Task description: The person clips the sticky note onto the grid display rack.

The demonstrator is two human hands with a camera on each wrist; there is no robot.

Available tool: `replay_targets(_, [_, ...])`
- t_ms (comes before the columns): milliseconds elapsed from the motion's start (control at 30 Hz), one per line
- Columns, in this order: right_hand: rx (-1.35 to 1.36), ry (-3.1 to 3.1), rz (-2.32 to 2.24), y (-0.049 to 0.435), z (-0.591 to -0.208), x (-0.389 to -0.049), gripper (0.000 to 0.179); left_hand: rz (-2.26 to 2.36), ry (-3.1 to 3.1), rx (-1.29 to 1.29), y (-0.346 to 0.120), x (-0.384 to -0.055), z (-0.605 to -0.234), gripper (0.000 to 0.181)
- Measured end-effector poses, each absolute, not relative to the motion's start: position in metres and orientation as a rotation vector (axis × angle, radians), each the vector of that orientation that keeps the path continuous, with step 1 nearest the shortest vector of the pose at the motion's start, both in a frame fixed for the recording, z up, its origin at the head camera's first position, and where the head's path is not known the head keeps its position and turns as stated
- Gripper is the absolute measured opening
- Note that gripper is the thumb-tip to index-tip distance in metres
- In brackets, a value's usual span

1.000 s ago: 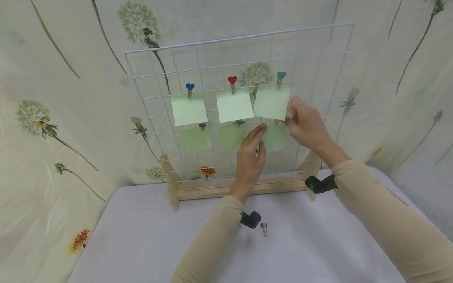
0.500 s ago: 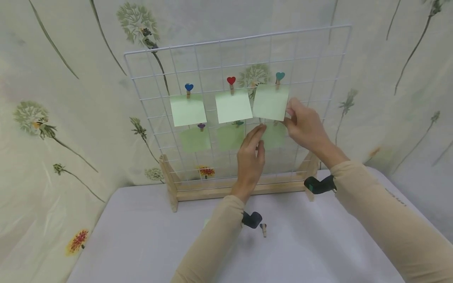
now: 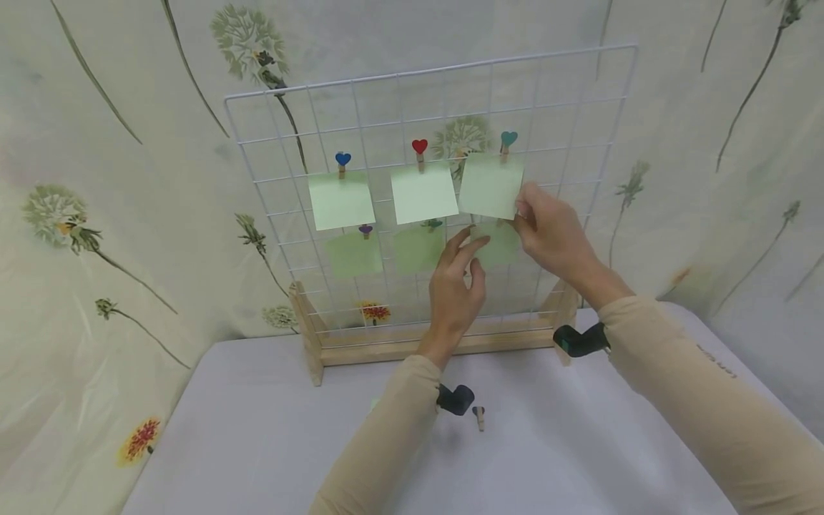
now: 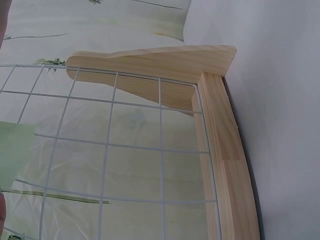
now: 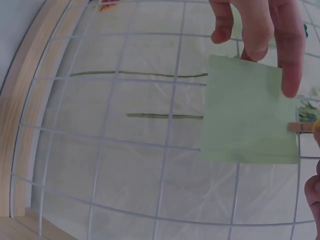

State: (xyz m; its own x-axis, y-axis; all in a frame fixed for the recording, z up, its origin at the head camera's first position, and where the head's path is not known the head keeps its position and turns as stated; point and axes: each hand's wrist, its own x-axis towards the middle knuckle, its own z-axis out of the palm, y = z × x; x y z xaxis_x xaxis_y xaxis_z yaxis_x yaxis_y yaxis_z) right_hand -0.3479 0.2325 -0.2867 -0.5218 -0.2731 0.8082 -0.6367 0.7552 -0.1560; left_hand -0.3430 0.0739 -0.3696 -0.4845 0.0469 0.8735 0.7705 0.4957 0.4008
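In the head view my right hand (image 3: pixel 556 236) is at the lower right of the upper right note. The right wrist view shows its fingertips (image 5: pixel 315 187) pinching the yellow-topped end of a small wooden clothespin (image 5: pixel 300 127), whose tip lies at the edge of a pale green note (image 5: pixel 245 115). My left hand (image 3: pixel 455 290) is at the left side of that note, fingers spread and loosely bent. One fingertip (image 5: pixel 291 85) overlaps the note near its corner. Behind the note stands a white wire grid (image 3: pixel 399 75). Upper notes partly hide the clothespin in the head view.
Upper notes hang from blue (image 3: pixel 343 159), red (image 3: pixel 420 146) and teal (image 3: pixel 508 138) heart clothespins. Two lower notes (image 3: pixel 354 256) hang to the left. A wooden base (image 3: pixel 380 355) holds the grid. A loose clothespin (image 3: pixel 479 418) lies on the white table (image 3: pixel 257 429).
My left fingers have spread apart and shifted slightly from where they were gathered at the note's upper left corner. My right hand has dropped slightly; the hanging notes look the same.
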Motion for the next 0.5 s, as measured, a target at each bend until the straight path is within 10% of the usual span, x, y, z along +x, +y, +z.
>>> replay_targets(500, [0.699,-2.097,0.612,0.2291,-0.2901,-0.3454,0.019,-1.062,-1.956,-0.628,0.0688,-0.3371,-0.3740,0.022])
